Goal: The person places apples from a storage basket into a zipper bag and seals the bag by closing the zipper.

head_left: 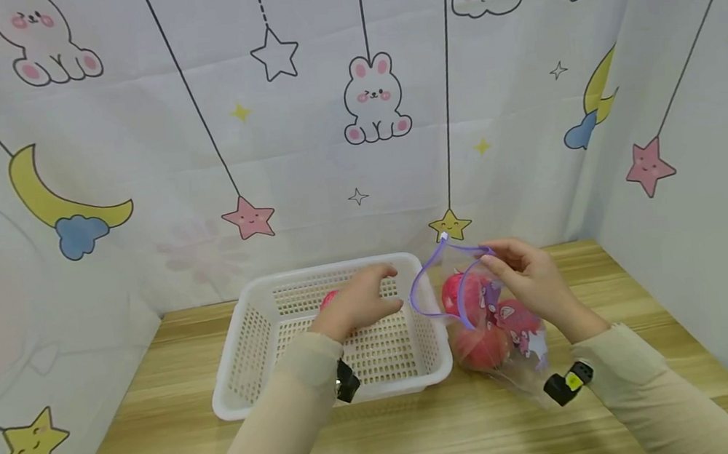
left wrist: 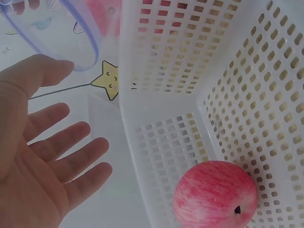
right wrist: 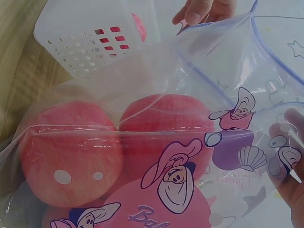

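Note:
My right hand pinches the purple-edged rim of a clear printed bag, whose mouth gapes toward the basket. Several red apples lie in the bag; two show side by side in the right wrist view. My left hand is over the white basket in the head view, holding nothing, its fingers apart in the left wrist view. One red apple lies inside the basket, mostly hidden behind the left hand in the head view.
Basket and bag stand side by side on a wooden table, the bag right of the basket. Behind them hangs a white curtain printed with stars, moons and rabbits, which also runs along both sides.

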